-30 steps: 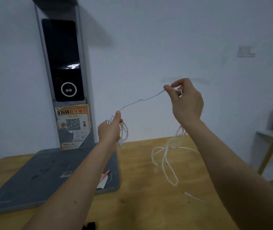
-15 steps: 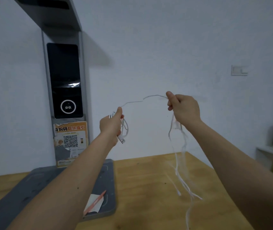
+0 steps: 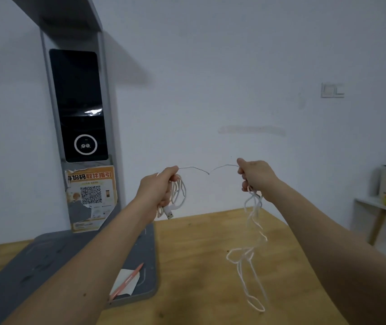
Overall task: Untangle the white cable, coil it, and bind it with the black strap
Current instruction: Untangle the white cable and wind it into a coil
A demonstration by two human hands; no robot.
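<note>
My left hand (image 3: 156, 191) grips a small coil of the white cable (image 3: 179, 193) in front of me, above the table; a USB plug (image 3: 169, 212) hangs out below the fist. A short slack span of cable (image 3: 208, 171) runs across to my right hand (image 3: 256, 177), which pinches it between thumb and fingers. Below the right hand the rest of the cable (image 3: 253, 252) hangs in loose tangled loops down to the wooden table (image 3: 199, 266). No black strap is in view.
A grey kiosk with a dark screen (image 3: 79, 106) and a QR poster (image 3: 91, 198) stands at the left on a grey base (image 3: 46, 259). An orange pen on white paper (image 3: 126, 281) lies on that base. A small shelf (image 3: 379, 205) stands at the far right.
Both hands have come lower and a little closer together. The span between them went slack, and the coil in my left hand has grown. The camera tilted upward.
</note>
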